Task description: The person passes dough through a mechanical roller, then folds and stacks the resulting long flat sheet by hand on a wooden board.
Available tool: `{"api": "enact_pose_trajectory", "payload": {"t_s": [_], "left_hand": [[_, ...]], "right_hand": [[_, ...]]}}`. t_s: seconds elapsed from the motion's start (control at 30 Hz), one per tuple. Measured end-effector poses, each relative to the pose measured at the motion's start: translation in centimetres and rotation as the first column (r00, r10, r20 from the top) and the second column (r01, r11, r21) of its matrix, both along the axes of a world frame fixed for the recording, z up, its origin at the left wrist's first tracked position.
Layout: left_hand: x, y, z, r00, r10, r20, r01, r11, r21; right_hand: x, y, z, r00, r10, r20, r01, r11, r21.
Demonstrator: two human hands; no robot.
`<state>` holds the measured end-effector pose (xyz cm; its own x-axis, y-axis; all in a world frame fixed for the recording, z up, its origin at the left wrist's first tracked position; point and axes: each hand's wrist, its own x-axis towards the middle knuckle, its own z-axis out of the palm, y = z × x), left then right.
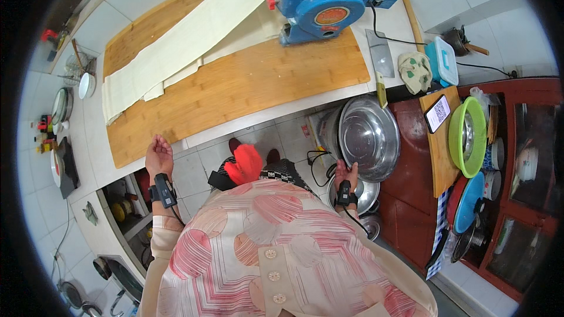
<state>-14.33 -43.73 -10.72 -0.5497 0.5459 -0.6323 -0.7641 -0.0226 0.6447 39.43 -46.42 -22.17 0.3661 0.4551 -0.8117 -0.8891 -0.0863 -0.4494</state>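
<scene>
My left hand [159, 154] is held palm up with its fingers apart, near the front left edge of a wooden board [246, 83], and holds nothing. My right hand [345, 174] is empty too, fingers spread, beside the rim of a large steel basin [369, 138] and above a smaller metal bowl [368, 196]. Long layered sheets of pale dough [189, 48] lie across the board. Their far end reaches a blue dough-rolling machine [324, 6] with a red knob, at the board's back right.
A cleaver or flat scraper [380, 55], a cloth [415, 71] and a lidded blue box [442, 61] lie right of the board. Further right, a phone [437, 113] and a green colander [456, 141] rest on a red cabinet's top. A white bowl [87, 86] stands at the left.
</scene>
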Motion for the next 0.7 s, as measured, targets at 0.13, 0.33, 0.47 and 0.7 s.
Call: {"api": "enact_pose_trajectory", "payload": {"t_s": [0.13, 0.33, 0.47, 0.7], "left_hand": [[-0.4, 1.4, -0.3, 0.997, -0.072, -0.012, 0.072, 0.996, 0.051], [0.4, 3.2, 0.5, 0.993, -0.107, -0.044, 0.11, 0.991, 0.076], [1.8, 4.2, 0.4, 0.991, -0.136, 0.008, 0.135, 0.989, 0.06], [5.2, 6.4, -1.0, 0.971, -0.233, 0.05, 0.232, 0.972, 0.04]], "right_hand": [[1.8, -0.6, -1.7, 0.975, -0.044, 0.216, 0.035, 0.998, 0.043], [2.8, -1.4, 2.0, 0.957, 0.047, 0.286, -0.042, 0.999, -0.023], [2.5, -2.5, 8.0, 0.94, 0.114, 0.323, -0.098, 0.993, -0.065], [3.5, -8.1, 13.5, 0.906, 0.211, 0.366, -0.169, 0.975, -0.144]]}}
